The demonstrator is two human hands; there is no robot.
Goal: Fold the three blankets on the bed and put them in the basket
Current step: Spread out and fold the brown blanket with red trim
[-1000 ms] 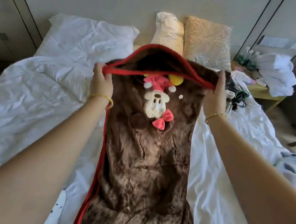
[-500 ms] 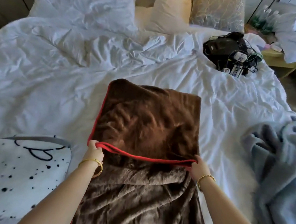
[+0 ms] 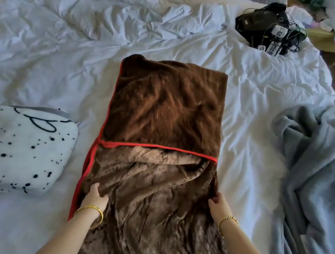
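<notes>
Both forearms were bare, with no sleeve showing anywhere up to the lower edge of the view. The left hand carried a plain gold bangle at the wrist, a smooth, unbroken hoop that hung loose and sat slightly tilted. The right hand carried a gold bracelet at its wrist, thinner than the bangle and made up of small rounded links or beads, though the picture was too soft there to tell which. No rings could be made out on the fingers that showed, and the nails looked short and unpainted.
</notes>
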